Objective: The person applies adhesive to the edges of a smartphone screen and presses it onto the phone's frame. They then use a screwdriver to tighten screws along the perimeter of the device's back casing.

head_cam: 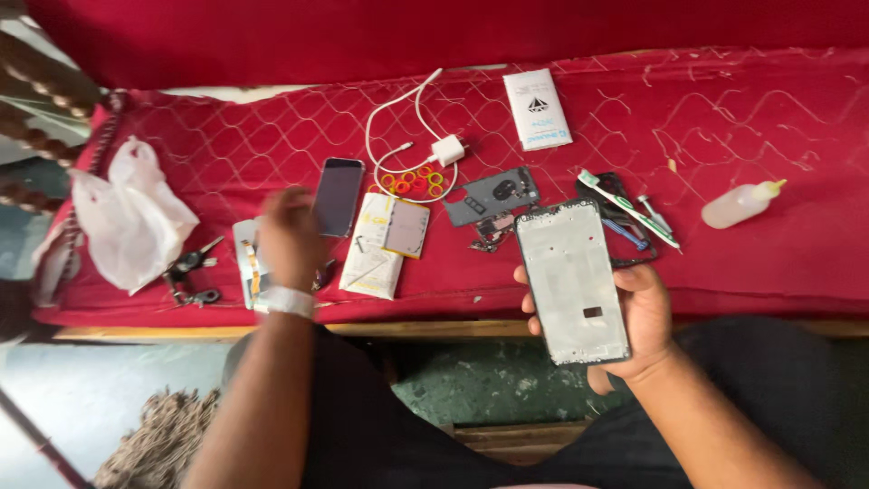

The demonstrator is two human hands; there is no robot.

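Observation:
My right hand point(644, 319) grips a bare phone frame point(572, 281), pale inside with a dark rim, held upright over the front edge of a red quilted surface point(742, 109). My left hand point(290, 237), blurred and wearing a white wristband, hovers over small parts at the left, just beside a dark phone point(339, 196) lying face up. Whether it holds anything cannot be made out. Between the hands lie a yellow-and-white packet point(373, 263) with a phone battery point(406, 228) on it and a grey back cover point(493, 196).
A white charger with cable point(445, 148), orange rings point(412, 179), a white box point(537, 109), a toothbrush point(628, 208), a screwdriver point(655, 214), a squeeze bottle point(740, 205), a white plastic bag point(131, 217) and keys point(190, 272) lie around. A mop head point(163, 444) lies on the floor below.

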